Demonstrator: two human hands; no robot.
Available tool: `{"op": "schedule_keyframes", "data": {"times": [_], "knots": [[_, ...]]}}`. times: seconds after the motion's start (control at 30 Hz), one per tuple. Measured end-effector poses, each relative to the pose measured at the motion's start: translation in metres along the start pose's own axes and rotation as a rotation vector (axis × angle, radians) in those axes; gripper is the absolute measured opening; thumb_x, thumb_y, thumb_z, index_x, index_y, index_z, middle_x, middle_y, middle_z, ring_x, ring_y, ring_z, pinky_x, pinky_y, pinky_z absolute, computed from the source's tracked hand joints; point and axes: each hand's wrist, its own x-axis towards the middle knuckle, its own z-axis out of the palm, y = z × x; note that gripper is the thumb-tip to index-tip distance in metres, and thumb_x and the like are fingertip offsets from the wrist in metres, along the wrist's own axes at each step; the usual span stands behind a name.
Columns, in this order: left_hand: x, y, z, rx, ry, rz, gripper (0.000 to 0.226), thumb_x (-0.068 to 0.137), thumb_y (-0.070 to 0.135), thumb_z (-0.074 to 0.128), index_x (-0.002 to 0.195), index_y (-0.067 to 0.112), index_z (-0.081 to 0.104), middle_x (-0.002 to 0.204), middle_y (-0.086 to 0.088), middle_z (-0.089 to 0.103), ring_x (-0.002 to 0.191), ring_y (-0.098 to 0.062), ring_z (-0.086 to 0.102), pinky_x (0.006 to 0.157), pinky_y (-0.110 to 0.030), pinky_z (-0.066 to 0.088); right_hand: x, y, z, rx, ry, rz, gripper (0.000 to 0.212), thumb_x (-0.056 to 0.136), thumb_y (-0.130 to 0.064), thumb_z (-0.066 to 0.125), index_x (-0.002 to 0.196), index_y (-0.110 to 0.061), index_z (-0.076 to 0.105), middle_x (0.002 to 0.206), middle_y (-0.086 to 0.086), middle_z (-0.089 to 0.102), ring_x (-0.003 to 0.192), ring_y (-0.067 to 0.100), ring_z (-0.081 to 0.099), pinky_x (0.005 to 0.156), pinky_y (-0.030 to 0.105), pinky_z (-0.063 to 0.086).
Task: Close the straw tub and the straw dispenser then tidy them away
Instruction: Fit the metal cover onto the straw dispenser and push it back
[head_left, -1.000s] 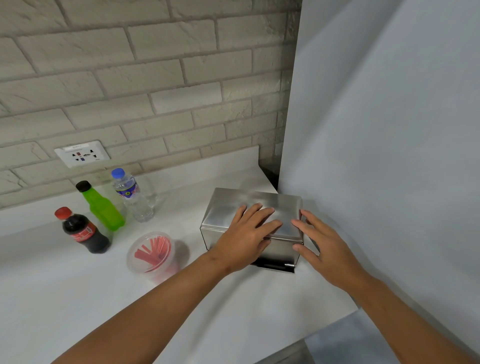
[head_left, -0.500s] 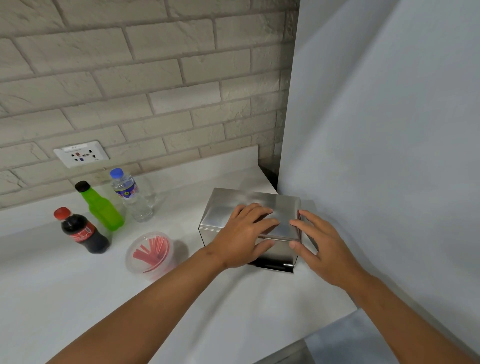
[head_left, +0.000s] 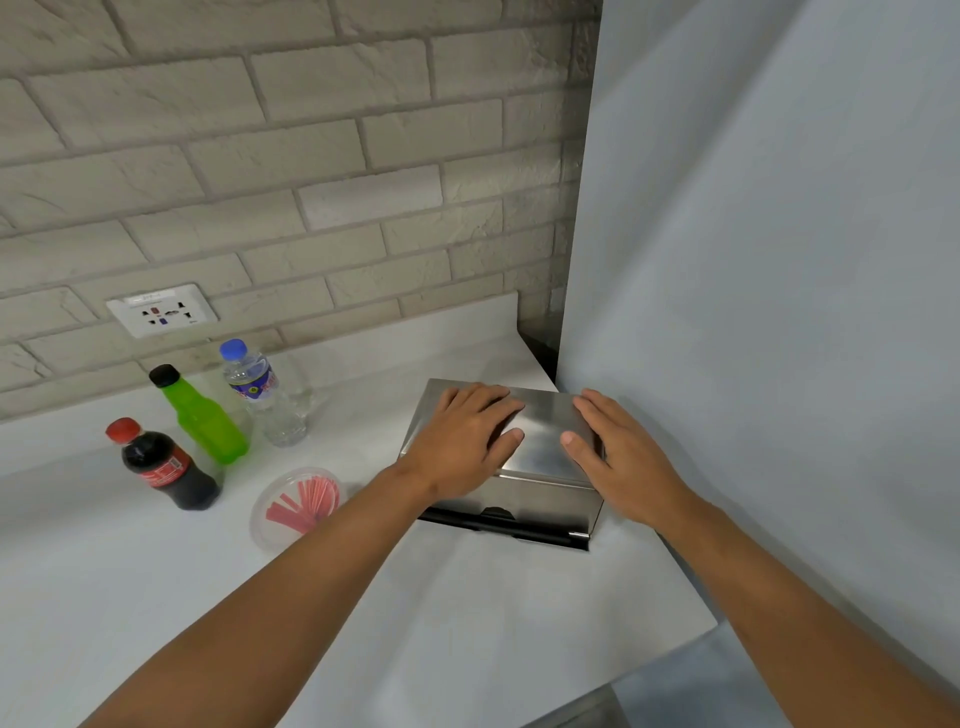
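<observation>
I've got my left hand (head_left: 465, 447) and right hand (head_left: 621, 457) spread flat on the shut lid of the straw dispenser (head_left: 540, 441) at three o'clock by the wall, probably pressing it closed, with the lidded straw tub (head_left: 296, 506) at nine o'clock beside it.

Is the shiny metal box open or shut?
Shut. The straw dispenser has its lid lying flat on the body with no gap showing, and the left hand and right hand rest flat on top.
</observation>
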Motion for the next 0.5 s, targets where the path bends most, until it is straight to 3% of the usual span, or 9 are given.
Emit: {"op": "schedule_keyframes", "data": {"times": [0.13, 0.23, 0.33, 0.4, 0.5], "knots": [[0.0, -0.001, -0.003, -0.064, 0.006, 0.0, 0.044, 0.105, 0.038, 0.047, 0.143, 0.018, 0.059, 0.15, -0.006, 0.055, 0.139, -0.024, 0.046, 0.119, -0.04, 0.028, 0.001, -0.001, 0.0, -0.02, 0.009, -0.01, 0.062, 0.105, -0.047, 0.043, 0.158, -0.015, 0.033, 0.168, 0.002, 0.028, 0.154, 0.018, 0.024, 0.124, 0.033, 0.019], [-0.004, -0.004, -0.006, -0.156, 0.035, -0.016, 0.039, 0.107, 0.026, 0.051, 0.142, 0.012, 0.06, 0.15, -0.008, 0.055, 0.14, -0.024, 0.044, 0.119, -0.03, 0.023, 0.004, 0.0, -0.003, -0.095, -0.01, -0.038, 0.061, 0.105, -0.046, 0.042, 0.157, -0.014, 0.035, 0.166, 0.003, 0.031, 0.153, 0.02, 0.026, 0.124, 0.041, 0.022], [-0.016, -0.014, -0.006, -0.202, 0.111, -0.062, 0.036, 0.105, 0.015, 0.053, 0.138, 0.008, 0.063, 0.145, -0.012, 0.059, 0.136, -0.028, 0.049, 0.118, -0.029, 0.028, 0.01, -0.001, -0.005, -0.194, -0.023, -0.055, 0.057, 0.105, -0.047, 0.039, 0.152, -0.015, 0.042, 0.161, 0.003, 0.037, 0.15, 0.026, 0.029, 0.12, 0.043, 0.024], [-0.027, -0.022, -0.004, -0.213, 0.171, -0.113, 0.034, 0.102, 0.01, 0.053, 0.135, 0.005, 0.065, 0.141, -0.013, 0.061, 0.132, -0.029, 0.051, 0.118, -0.035, 0.035, 0.016, -0.01, -0.004, -0.23, -0.043, -0.084, 0.055, 0.104, -0.048, 0.037, 0.149, -0.016, 0.045, 0.159, 0.003, 0.039, 0.15, 0.031, 0.028, 0.119, 0.044, 0.022], [-0.044, -0.034, -0.002, -0.308, 0.226, -0.256, 0.038, 0.105, 0.01, 0.05, 0.142, 0.008, 0.057, 0.147, -0.009, 0.052, 0.137, -0.024, 0.046, 0.118, -0.027, 0.029, 0.026, -0.032, 0.003, -0.261, -0.097, -0.175, 0.05, 0.106, -0.041, 0.039, 0.148, -0.015, 0.046, 0.162, 0.005, 0.037, 0.151, 0.034, 0.026, 0.12, 0.044, 0.019]]}}
